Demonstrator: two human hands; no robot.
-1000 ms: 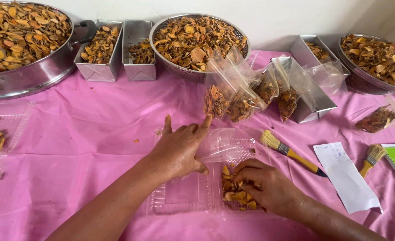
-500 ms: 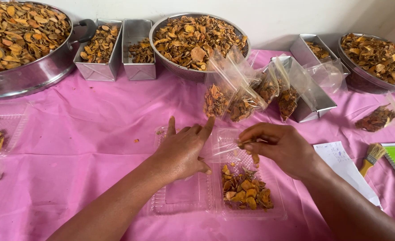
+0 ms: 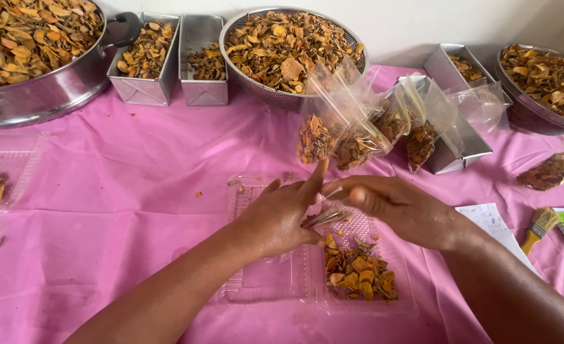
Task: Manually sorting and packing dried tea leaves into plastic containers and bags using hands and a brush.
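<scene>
A: Change since a second ago: the right hand (image 3: 400,207) has left the dried slices and come up to meet the left hand (image 3: 282,216) over the clear clamshell tray (image 3: 266,280).

B: Grip state?

A: Right hand fingers pinched on a thin, pale, strip-like thing (image 3: 325,218); I can't tell what. Left hand flat, fingers spread, holding nothing.

B: The slices?

A: Orange-brown dried pieces (image 3: 358,274) lie in the tray's right half on the pink-covered desk (image 3: 135,191); left half empty.
</scene>
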